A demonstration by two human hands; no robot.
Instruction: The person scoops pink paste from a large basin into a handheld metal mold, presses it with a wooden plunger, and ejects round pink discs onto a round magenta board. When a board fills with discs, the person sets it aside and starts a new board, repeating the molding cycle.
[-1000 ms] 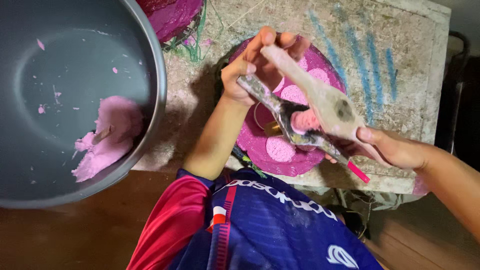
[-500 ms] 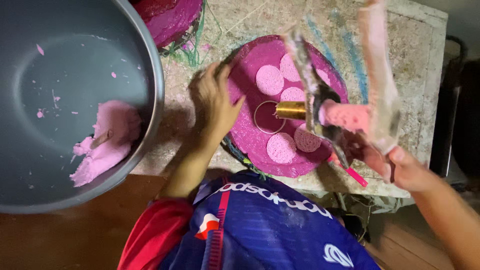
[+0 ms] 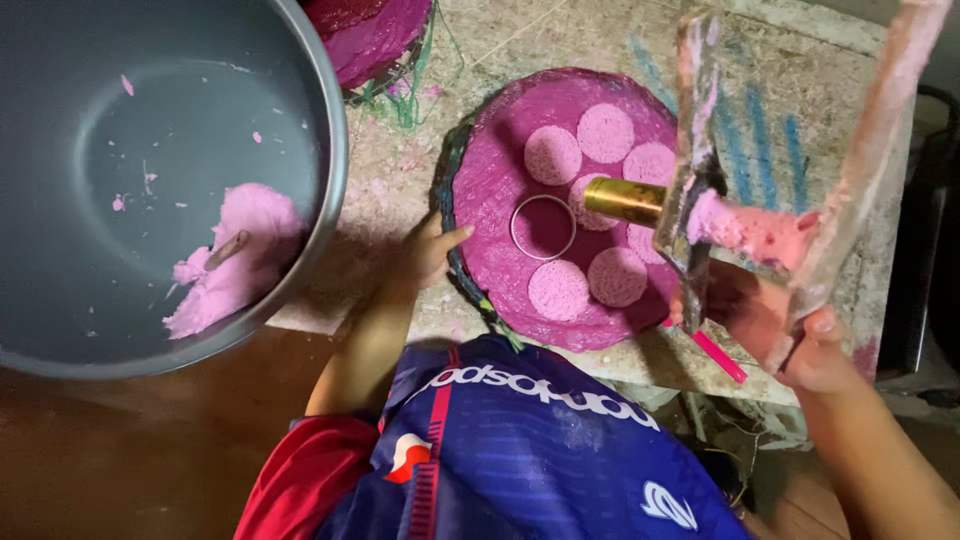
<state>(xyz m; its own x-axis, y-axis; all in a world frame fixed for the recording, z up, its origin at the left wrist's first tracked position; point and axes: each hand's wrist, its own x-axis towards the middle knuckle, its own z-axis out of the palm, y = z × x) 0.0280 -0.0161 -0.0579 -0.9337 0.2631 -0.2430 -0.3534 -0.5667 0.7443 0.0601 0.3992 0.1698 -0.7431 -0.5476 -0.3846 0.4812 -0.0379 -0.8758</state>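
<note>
- The left hand (image 3: 425, 255) lies on the near-left rim of the round woven tray covered in magenta cloth (image 3: 490, 190); its fingers are loosely spread, thumb pointing toward the tray's middle, and they grip nothing.
- The right hand (image 3: 800, 335) is raised at the tray's right side, fingers wrapped around the handles of a long, dough-smeared press tool with two flat arms (image 3: 790, 170). One arm is blurred.
- A lump of pink dough (image 3: 745, 228) clings between the tool's arms, and a short brass-coloured tube (image 3: 625, 200) sticks out from the tool over the tray.
- On the tray lie six flat pink dough discs (image 3: 605, 132), set in a loose ring, with a thin metal ring (image 3: 543, 227) lying among them, left of centre.
- A large grey metal pot (image 3: 150, 180) stands well left of the tray, holding a heap of pink dough paste (image 3: 235, 255) with a small stick in it.
- The tray rests on a rough stone surface (image 3: 800, 90) marked with blue streaks.
- A second magenta-covered tray (image 3: 370, 35) shows at the top edge.
</note>
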